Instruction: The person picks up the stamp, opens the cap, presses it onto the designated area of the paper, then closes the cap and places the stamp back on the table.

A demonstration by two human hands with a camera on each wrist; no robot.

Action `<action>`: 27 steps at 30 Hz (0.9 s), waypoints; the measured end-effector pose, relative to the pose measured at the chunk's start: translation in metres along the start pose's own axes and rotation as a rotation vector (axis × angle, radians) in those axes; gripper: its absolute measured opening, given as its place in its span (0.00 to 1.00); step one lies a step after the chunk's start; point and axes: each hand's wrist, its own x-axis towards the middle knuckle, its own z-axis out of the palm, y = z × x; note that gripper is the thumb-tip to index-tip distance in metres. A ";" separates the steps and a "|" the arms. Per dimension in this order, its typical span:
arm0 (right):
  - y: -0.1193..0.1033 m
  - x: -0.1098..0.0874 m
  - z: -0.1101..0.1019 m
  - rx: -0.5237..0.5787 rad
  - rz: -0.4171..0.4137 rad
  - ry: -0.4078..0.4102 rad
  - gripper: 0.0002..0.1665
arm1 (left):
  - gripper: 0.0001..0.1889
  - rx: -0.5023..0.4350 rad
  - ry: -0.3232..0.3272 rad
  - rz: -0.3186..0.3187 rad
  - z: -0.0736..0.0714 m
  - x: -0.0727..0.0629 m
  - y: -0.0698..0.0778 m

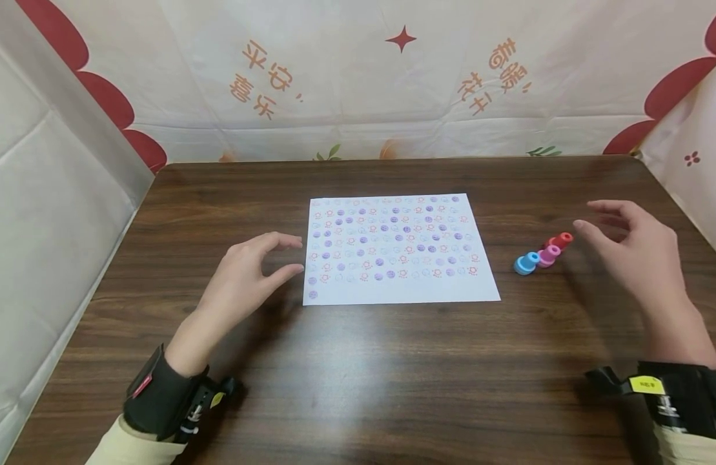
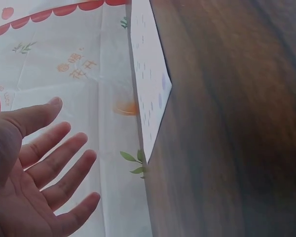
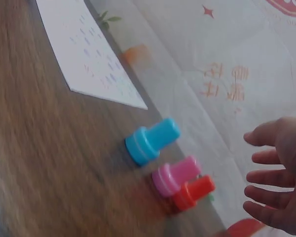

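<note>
A white sheet of paper [image 1: 401,292] covered with rows of small red, purple and pale blue stamped marks lies on the table. My left hand [image 1: 247,274] hovers by its left edge, thumb and fingers apart with nothing between them; the left wrist view shows the same hand [image 2: 44,173] with spread fingers. To the right of the paper stand three small toy stamps: a blue stamp [image 1: 527,263], a pink stamp [image 1: 549,256] and a red stamp [image 1: 560,241]. Just right of them my right hand [image 1: 642,248] is held empty, fingers loosely bent; in the right wrist view the stamps stand upright.
The dark wood-grain table [image 1: 358,381] reaches back to a pale printed cloth [image 1: 346,77] hanging behind it. More cloth [image 1: 50,194] hangs along the left side, and another piece borders the right. Black camera straps [image 1: 166,394] sit on both wrists.
</note>
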 end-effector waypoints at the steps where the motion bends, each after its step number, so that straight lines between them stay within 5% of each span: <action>1: -0.003 0.000 0.000 0.009 -0.008 0.007 0.39 | 0.18 0.004 -0.003 0.001 0.000 0.001 0.001; 11: -0.042 -0.001 0.001 0.098 -0.193 -0.035 0.43 | 0.33 0.095 -0.055 0.001 0.003 0.014 0.018; 27: -0.091 -0.007 0.025 0.094 -0.407 -0.251 0.57 | 0.47 0.261 -0.046 0.001 0.013 0.026 0.028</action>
